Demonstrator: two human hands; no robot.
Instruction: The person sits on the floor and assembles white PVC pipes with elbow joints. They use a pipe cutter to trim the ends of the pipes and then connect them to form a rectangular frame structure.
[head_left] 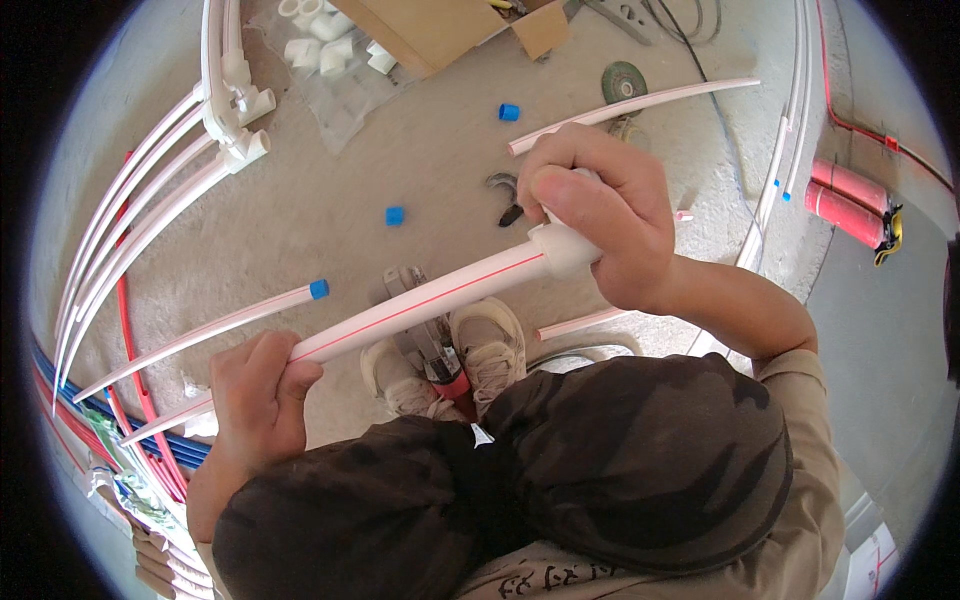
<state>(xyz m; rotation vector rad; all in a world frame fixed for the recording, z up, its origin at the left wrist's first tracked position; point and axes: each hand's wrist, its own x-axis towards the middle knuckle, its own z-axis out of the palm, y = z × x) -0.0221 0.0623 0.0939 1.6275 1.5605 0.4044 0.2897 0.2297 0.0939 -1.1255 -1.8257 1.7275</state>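
A white plastic pipe (430,298) with a red stripe runs slantwise in front of me, rising to the right. My left hand (258,385) is closed round its lower left part. At its upper right end sits a white pipe fitting (562,250), with my right hand (610,205) wrapped round it; the palm and fingers hide much of the fitting. Below the pipe, a power tool (430,345) with a red part stands on the floor between my shoes (490,345).
White pipes with fittings (232,125) curve along the left. Cut pipes (640,108), blue caps (395,216), a grinding disc (624,82) and a dark curved piece (507,198) lie on the floor. A cardboard box (430,30) and loose elbows (325,50) are ahead; red cylinders (848,205) at right.
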